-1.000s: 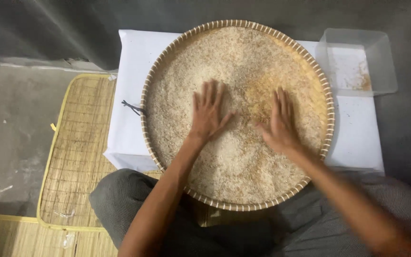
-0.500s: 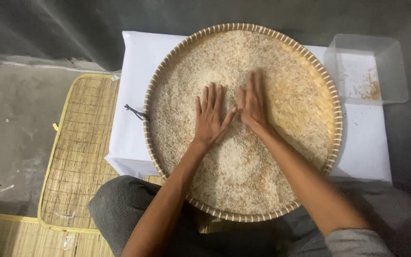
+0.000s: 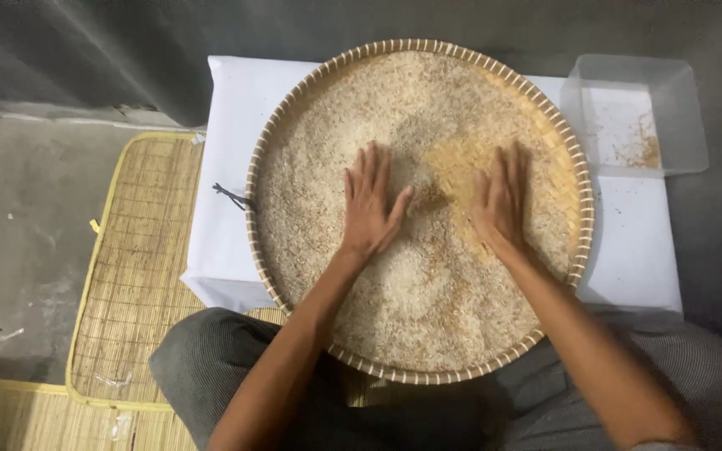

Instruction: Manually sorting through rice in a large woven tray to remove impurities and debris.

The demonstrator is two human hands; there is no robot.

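Rice (image 3: 394,301) lies under both hands' flat, spread fingers (image 3: 369,171), w/ nothing gripped, in tray (image 3: 582,209).

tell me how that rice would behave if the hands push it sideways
The rice is loose, so it would probably slide and pile rather than move as one; a bare patch shows by the right hand. The tray rim likely keeps it in.

A clear plastic container (image 3: 635,113) sits at the upper right of the frame, a few brownish husks in its corner. It rests partly on a white cloth-covered surface (image 3: 226,167). A woven bamboo mat (image 3: 131,276) with yellow edging lies at the left on the grey concrete floor (image 3: 18,234). A dark curtain (image 3: 60,50) hangs at the upper left.
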